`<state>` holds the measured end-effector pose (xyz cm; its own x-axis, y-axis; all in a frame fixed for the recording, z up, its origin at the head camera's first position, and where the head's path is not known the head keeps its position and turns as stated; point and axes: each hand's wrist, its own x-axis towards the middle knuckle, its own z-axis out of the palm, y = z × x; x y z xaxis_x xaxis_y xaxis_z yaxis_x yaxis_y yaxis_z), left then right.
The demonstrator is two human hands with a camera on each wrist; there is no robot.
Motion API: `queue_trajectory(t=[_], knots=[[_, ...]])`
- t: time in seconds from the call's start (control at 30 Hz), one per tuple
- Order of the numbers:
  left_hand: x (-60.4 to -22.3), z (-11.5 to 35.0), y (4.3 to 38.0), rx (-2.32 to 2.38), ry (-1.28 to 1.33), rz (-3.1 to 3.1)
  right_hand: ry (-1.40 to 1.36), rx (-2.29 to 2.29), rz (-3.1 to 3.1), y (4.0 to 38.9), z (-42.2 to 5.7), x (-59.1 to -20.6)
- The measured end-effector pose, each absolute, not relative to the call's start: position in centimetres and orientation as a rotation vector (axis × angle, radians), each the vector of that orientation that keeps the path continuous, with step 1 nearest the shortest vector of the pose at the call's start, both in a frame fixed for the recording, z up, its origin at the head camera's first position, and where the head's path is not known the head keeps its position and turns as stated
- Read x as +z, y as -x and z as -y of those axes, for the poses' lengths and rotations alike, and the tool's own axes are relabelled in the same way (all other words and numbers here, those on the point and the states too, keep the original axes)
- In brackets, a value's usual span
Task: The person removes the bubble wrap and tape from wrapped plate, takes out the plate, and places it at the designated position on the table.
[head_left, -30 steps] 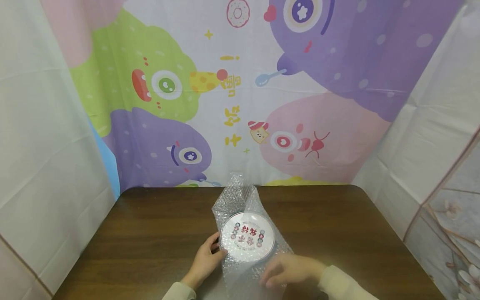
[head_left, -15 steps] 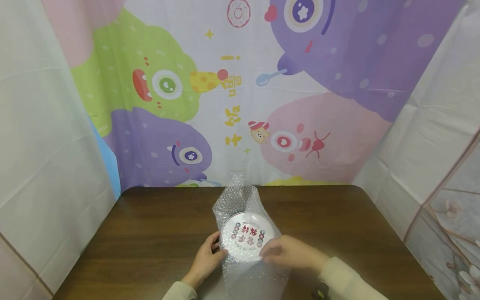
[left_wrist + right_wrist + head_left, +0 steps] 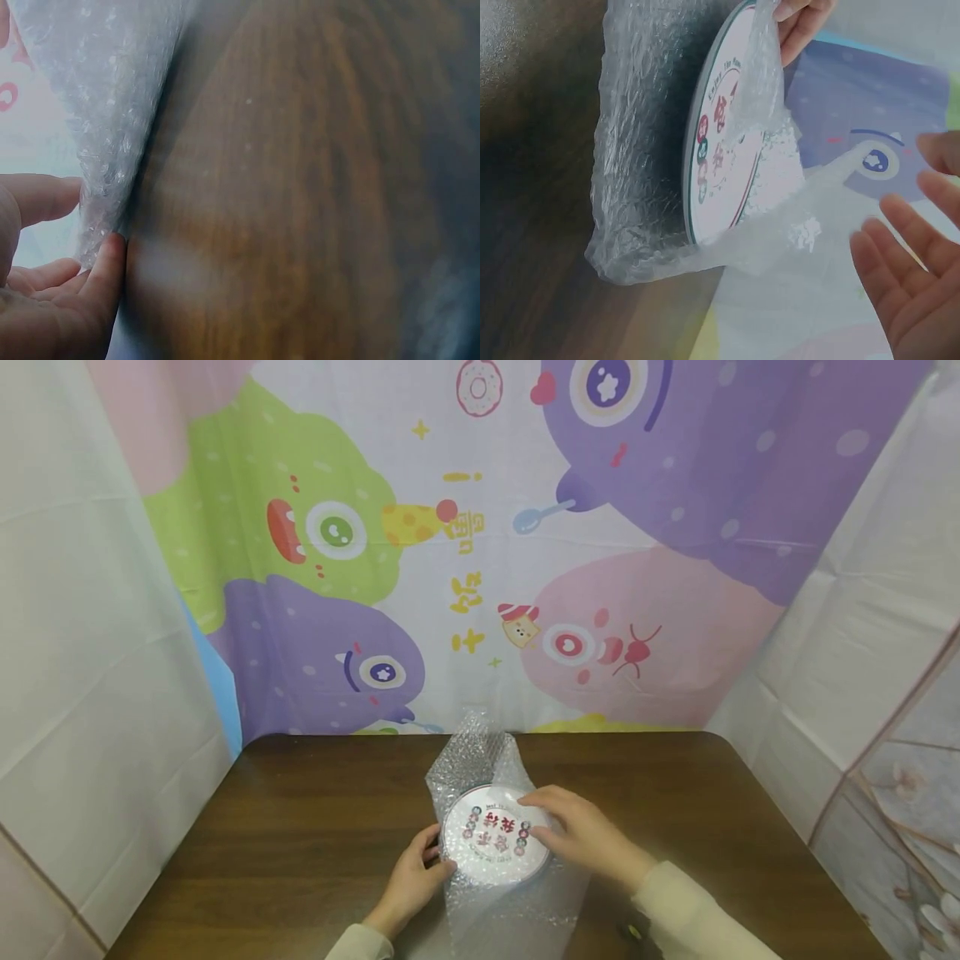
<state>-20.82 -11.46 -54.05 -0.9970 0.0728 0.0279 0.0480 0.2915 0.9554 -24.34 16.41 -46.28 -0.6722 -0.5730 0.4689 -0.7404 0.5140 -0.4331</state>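
A round white plate with red lettering and a coloured rim lies in clear bubble wrap at the table's near middle. My left hand grips its left edge through the wrap; in the left wrist view the thumb and fingers pinch the film's edge. Over the plate's right rim, my right hand has its fingers extended and thumb apart. The right wrist view shows these fingers spread with nothing between them, beside the loose wrap. Part of the plate shows there uncovered.
The dark wooden table stretches out on both sides. Behind it hangs a cartoon-printed cloth, with pale cloth at left and right. A small dark object shows beside my right sleeve.
My right hand has moved up from the wrap's lower right part to the plate's right rim. The left hand keeps its hold, and the plate stays in place.
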Motion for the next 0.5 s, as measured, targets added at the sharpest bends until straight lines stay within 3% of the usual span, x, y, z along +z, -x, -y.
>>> queue_trajectory(t=[0.5], knots=[[-53.9,11.5,20.8,1.803,-0.11,-2.525,-0.94,0.53,2.707,25.7,-16.4,-47.8]])
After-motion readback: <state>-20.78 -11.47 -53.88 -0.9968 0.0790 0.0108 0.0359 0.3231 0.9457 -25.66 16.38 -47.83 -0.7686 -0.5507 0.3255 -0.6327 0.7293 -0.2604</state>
